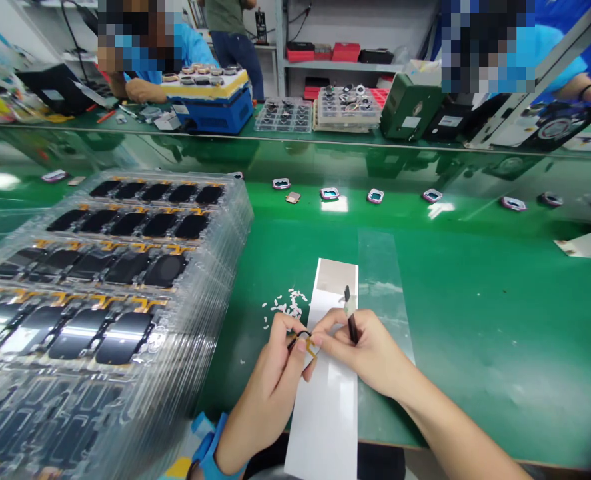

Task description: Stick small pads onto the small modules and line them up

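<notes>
My left hand [270, 380] is closed in a pinch on a small dark part with an orange flex cable [305, 341], held over a white paper strip [325, 413]. My right hand [362, 350] is closed around black tweezers [350, 317], whose tip points up and away while the fingers touch the flex cable. A scatter of tiny white bits [288, 305] lies just beyond my left hand.
A tall stack of clear trays [100, 280] with dark screens and orange cables fills the left. Several small framed parts [329, 194] sit in a row on the green belt. Other people work at the far bench beside a blue box [210, 100] and part trays [348, 107].
</notes>
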Tool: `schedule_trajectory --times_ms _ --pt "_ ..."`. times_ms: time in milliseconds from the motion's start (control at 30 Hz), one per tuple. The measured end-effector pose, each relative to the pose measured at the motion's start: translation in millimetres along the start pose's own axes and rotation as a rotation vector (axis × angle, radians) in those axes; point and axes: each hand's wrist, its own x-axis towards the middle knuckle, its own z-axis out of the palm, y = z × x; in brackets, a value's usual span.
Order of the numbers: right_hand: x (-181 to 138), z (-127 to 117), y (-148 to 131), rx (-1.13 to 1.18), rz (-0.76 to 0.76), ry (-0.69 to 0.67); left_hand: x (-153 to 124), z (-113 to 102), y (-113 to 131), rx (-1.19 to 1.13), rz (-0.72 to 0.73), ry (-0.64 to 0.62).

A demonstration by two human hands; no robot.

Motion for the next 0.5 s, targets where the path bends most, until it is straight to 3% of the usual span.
schedule_trajectory --times_ms 300,367,500 --pt "0.5 -4.4 -2.1 -0.007 0.004 -0.028 0.1 -0.5 -1.0 0.022 0.019 0.012" --pt "-0.4 -12.6 -4.7 0.009 -0.020 0.027 1.1 0.2 0.3 0.068 0.032 0.008" --pt "1.0 -39.8 -7.4 0.082 -0.080 0.262 2.2 7.6 6.3 0.238 0.075 -0.033"
